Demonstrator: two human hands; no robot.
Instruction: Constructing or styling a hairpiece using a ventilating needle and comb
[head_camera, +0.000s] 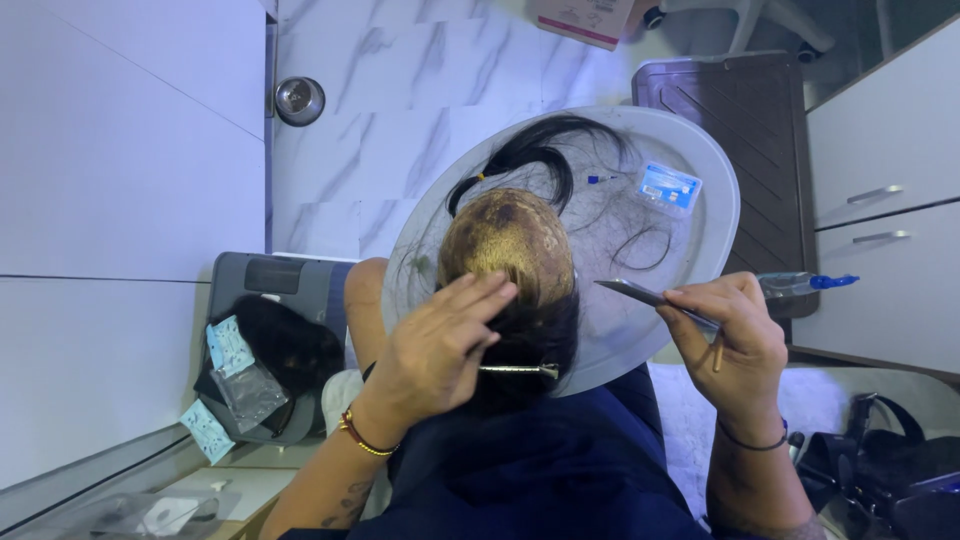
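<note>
Both hands work the wig head (510, 240): left hand (440, 345) fingers loosely spread on hair, right hand (735, 330) clamped on a comb (650, 296), seemingly mid-sectioning.

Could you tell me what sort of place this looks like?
Probably a wig-making workroom: a wig cap on a head form rests on a round tray strewn with loose hair, and the right hand holds a thin metal tool.
</note>
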